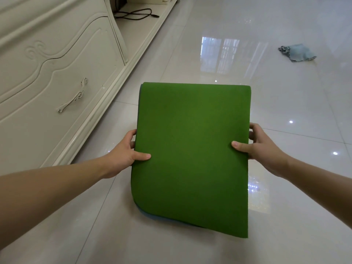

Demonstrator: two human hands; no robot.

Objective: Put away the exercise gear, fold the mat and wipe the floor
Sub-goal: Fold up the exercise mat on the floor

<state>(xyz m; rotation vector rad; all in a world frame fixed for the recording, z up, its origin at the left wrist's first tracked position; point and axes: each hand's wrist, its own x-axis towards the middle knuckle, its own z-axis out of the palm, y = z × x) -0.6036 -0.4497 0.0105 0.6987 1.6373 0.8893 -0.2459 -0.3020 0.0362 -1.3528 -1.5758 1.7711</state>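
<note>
Nearest the camera, the loose edge of a folded green mat [192,149] curls downward, with a blue-grey underlayer showing at its lower left corner. The mat appears to be held just off the glossy tiled floor [285,111]. The left grip [123,151] pinches the mat's left edge, thumb on top and fingers curled beneath, and the right grip [261,143] does the same on the right edge. Both holds sit midway along the sides, so the unsupported near flap looks liable to sag open and undo the fold. The layers could also slide apart if either pinch slackens. The far folded end is rounded, not creased, and may spring back. Beyond it a pale blue cloth [296,52] lies crumpled on the floor, well apart from the mat. Wiping looks not yet done, and the polished tiles could be slippery underfoot. At left, a cream cabinet [57,73] stands near enough that a swung mat might brush it.
</note>
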